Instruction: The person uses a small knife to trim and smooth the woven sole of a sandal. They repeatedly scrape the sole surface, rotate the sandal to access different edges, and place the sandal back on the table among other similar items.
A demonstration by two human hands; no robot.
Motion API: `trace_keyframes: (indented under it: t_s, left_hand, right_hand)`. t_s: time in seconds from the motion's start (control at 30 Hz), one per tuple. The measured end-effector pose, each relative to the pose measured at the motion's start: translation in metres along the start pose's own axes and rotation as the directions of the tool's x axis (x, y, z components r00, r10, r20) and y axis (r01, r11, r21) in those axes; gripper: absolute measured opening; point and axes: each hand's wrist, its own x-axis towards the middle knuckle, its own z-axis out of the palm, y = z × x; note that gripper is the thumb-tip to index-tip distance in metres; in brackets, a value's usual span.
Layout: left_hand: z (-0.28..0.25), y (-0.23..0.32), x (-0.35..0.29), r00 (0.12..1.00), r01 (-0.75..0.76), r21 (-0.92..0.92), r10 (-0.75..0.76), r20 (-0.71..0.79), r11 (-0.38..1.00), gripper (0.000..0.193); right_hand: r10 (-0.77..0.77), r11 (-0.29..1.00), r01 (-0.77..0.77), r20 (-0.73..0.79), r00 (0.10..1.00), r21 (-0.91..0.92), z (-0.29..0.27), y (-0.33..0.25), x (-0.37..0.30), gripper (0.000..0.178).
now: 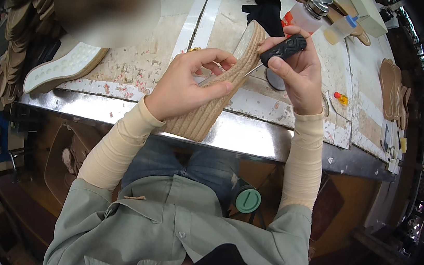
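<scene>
A rope-wrapped wedge shoe sole (202,114) stands on edge, tilted, over the front edge of the bench. My left hand (184,79) grips it around the middle, thumb on the near side and fingers curled over the far side. In my right hand (304,83) is an awl-like tool with a thick black handle (284,49). Its thin metal shaft (253,71) points down and left, the tip meeting the ribbed rope side of the sole. I cannot tell whether the tip is under a strand or only touching it.
Another wedge sole (59,70), white and dimpled, lies at left beside stacked brown insoles (21,24). Behind my right hand stand a pump bottle (303,18) and a blue-tipped squeeze bottle (340,30), near black cloth (264,14). A metal strip (87,106) edges the bench.
</scene>
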Motion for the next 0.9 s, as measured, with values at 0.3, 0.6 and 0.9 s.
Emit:
trace_keyframes:
  t_s: [0.3, 0.6, 0.9]
  left_hand:
    - [0.0, 0.002, 0.007, 0.994, 0.098, -0.058, -0.095, 0.058, 0.993, 0.029]
    - [-0.04, -0.006, -0.002, 0.992, 0.055, -0.146, -0.038, 0.12, 0.988, 0.026]
    - [-0.051, 0.048, -0.015, 0.671, -0.731, 0.55, 0.279, 0.687, 0.403, 0.039]
  right_hand:
    - [-0.094, 0.993, 0.091, -0.036, 0.995, -0.074, 0.01, 0.006, -0.002, 0.054]
    - [-0.053, 0.957, 0.125, -0.268, 0.962, 0.261, -0.009, 0.015, -0.007, 0.042]
    - [0.009, 0.934, 0.151, -0.445, 0.896, 0.322, -0.024, 0.027, -0.005, 0.037]
